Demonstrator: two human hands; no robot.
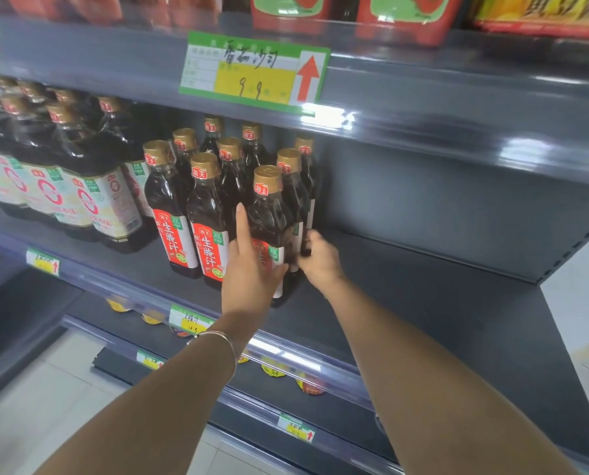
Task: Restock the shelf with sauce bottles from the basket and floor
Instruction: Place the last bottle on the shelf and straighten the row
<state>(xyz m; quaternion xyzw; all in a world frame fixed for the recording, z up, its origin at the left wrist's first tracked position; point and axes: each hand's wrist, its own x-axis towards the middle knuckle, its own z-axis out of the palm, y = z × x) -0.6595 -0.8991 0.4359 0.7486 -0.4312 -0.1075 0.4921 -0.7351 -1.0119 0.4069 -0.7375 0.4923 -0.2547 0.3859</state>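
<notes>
Dark shelf, sauce stock
The grey metal shelf (406,296) bears upright, gold-capped red-labelled sauce bottles (169,207) in a cluster, with white-labelled bottles (90,190) just beside them at left.

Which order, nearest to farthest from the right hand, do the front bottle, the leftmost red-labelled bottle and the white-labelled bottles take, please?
1. front bottle, touching the right hand, front row.
2. leftmost red-labelled bottle, further left.
3. white-labelled bottles, far left.

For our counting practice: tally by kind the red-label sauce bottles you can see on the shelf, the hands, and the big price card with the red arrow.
Red-label sauce bottles: 9
Hands: 2 (left hand, right hand)
Big price card: 1
Total: 12
</notes>
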